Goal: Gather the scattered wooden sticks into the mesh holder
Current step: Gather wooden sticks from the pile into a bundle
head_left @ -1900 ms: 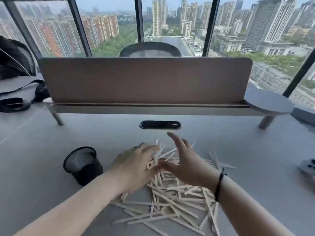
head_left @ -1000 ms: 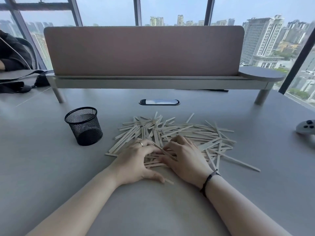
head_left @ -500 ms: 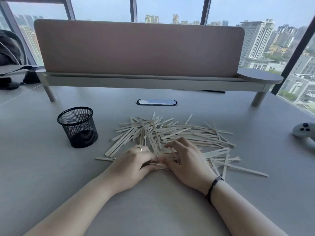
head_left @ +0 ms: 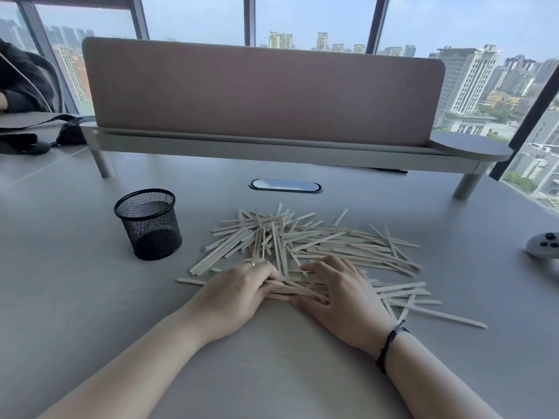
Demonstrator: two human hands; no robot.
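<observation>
both hands grip sticks (head_left: 317, 243) at the pile's near edge, mid-worktop (head_left: 75, 297): left hand (head_left: 239, 293) and right hand (head_left: 341, 294) curl over one bunch. holder (head_left: 148, 223) stands upright left of the pile, apart.

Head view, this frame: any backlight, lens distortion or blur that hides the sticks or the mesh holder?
Head view: bright windows behind, yet wooden sticks and mesh holder stay readable; wide-angle bending at the edges; slight softness on the outermost stick at lower right.
</observation>
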